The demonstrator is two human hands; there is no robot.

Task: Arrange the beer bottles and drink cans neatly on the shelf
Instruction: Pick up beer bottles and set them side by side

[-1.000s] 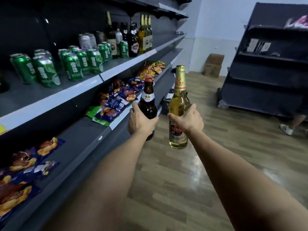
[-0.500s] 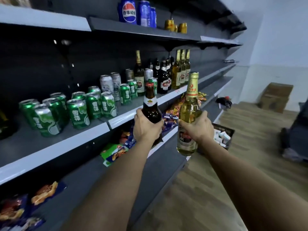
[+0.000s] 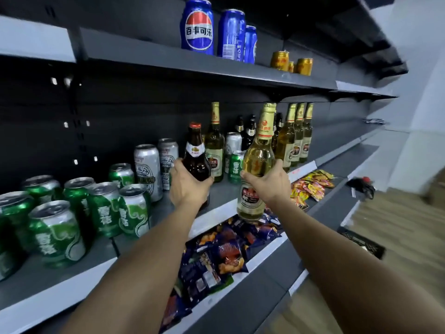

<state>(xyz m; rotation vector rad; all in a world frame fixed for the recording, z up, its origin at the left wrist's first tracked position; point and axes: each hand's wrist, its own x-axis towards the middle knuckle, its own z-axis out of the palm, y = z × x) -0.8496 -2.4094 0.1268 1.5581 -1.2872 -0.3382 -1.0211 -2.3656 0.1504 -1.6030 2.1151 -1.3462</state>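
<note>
brown glass fills the left hand (image 3: 189, 186), whose fingers wrap round the body of a dark beer bottle (image 3: 195, 157) with a red cap, held upright over the middle shelf (image 3: 216, 196). the right hand (image 3: 269, 185) grips a clear bottle of pale gold beer (image 3: 257, 165) round its waist, also upright, gold foil at the neck and a red label below the fingers; its base hangs just past the shelf's front lip, above the snack packets (image 3: 228, 251) on the shelf below.

on the middle shelf, green cans (image 3: 101, 208) crowd toward nine o'clock from the hands, some tilted or packed unevenly. two tall silver cans (image 3: 149, 169) stand just beside the left hand at ten o'clock. behind the held bottles, at twelve o'clock, stand a green-tinted bottle (image 3: 214, 148), dark bottles (image 3: 249, 131) and a silver can, though how many dark ones is hard to tell. three pale bottles (image 3: 298, 133) line up at two o'clock.

on the upper shelf (image 3: 168, 61), three blue cola cans (image 3: 216, 32) sit at twelve o'clock, with small gold cans (image 3: 291, 62) at one o'clock.
</note>
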